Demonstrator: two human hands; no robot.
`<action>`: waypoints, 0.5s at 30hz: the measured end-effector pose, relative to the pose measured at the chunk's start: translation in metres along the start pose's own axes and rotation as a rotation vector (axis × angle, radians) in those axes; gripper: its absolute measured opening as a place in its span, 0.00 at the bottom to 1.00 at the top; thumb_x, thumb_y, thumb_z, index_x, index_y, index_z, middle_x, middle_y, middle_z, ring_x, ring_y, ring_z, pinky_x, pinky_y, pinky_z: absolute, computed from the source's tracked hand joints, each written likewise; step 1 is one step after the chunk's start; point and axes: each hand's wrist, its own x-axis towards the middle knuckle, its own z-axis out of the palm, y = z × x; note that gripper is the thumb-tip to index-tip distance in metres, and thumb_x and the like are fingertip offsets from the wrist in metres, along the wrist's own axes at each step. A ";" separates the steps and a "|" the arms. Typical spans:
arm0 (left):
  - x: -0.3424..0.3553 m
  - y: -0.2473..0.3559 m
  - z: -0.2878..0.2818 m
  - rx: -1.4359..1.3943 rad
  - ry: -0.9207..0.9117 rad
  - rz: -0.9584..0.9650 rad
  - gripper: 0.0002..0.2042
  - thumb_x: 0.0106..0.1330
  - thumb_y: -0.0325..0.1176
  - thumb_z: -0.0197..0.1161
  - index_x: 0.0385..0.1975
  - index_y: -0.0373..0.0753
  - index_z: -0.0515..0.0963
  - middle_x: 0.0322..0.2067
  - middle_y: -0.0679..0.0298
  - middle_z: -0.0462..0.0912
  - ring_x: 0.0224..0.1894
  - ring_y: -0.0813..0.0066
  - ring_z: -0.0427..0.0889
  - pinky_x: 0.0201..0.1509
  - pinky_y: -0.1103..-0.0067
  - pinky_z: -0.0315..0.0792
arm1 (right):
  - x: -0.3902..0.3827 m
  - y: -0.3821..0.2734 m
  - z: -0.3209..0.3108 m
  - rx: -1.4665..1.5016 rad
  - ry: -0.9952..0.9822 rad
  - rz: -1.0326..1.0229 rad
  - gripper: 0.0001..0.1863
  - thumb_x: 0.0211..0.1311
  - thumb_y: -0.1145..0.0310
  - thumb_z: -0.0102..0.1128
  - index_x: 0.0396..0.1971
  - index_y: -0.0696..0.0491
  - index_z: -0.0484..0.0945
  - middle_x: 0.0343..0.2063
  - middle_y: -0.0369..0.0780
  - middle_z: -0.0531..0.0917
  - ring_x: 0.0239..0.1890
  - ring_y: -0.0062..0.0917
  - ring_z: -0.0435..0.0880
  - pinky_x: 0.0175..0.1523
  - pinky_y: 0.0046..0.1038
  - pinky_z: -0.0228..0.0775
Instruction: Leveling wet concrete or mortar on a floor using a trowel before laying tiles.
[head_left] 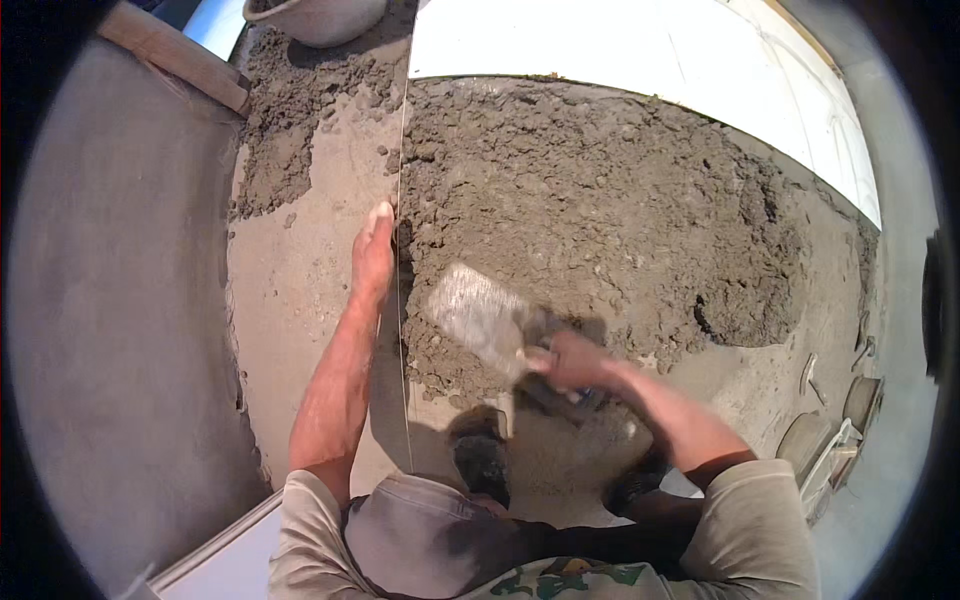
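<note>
My right hand [562, 362] grips the handle of a rectangular steel trowel [470, 305], slightly blurred, over a rough bed of grey mortar [580, 190]. My left hand [374, 250], fingers stretched out, is beside the mortar's left edge, next to a thin taut string [404, 140] running front to back; whether it touches the string I cannot tell. Beyond the mortar lie large white tiles [600, 40].
A bucket [330, 22] stands at the back left among loose mortar. A grey wall [130, 320] with a wooden board [175, 60] borders the left. Scraps and round containers [808, 440] lie at the right. My boots [482, 460] are below.
</note>
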 end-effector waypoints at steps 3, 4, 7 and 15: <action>-0.025 -0.001 -0.009 0.142 0.072 0.000 0.31 0.71 0.51 0.46 0.60 0.27 0.64 0.62 0.52 0.67 0.66 0.65 0.62 0.68 0.76 0.53 | -0.010 0.005 0.021 -0.065 -0.020 0.010 0.27 0.66 0.43 0.48 0.44 0.54 0.79 0.16 0.43 0.78 0.22 0.24 0.81 0.39 0.36 0.74; -0.029 -0.008 -0.021 0.138 0.082 0.030 0.30 0.71 0.51 0.47 0.59 0.26 0.66 0.61 0.51 0.68 0.65 0.64 0.64 0.68 0.76 0.54 | -0.013 -0.001 0.022 -0.089 -0.055 0.059 0.26 0.66 0.45 0.48 0.46 0.53 0.78 0.18 0.43 0.79 0.23 0.24 0.81 0.37 0.34 0.74; -0.050 -0.013 -0.033 0.083 0.082 -0.057 0.31 0.71 0.52 0.46 0.58 0.25 0.67 0.59 0.50 0.70 0.63 0.63 0.66 0.66 0.76 0.56 | -0.039 0.010 0.001 0.368 0.019 0.038 0.20 0.66 0.53 0.50 0.45 0.54 0.76 0.21 0.40 0.80 0.23 0.21 0.80 0.30 0.27 0.72; -0.082 -0.022 -0.027 0.180 0.079 -0.075 0.30 0.70 0.54 0.45 0.58 0.30 0.68 0.54 0.50 0.75 0.59 0.64 0.70 0.62 0.75 0.61 | -0.017 0.006 -0.088 -0.054 0.701 0.083 0.27 0.59 0.49 0.53 0.39 0.63 0.78 0.33 0.53 0.82 0.38 0.44 0.82 0.47 0.38 0.71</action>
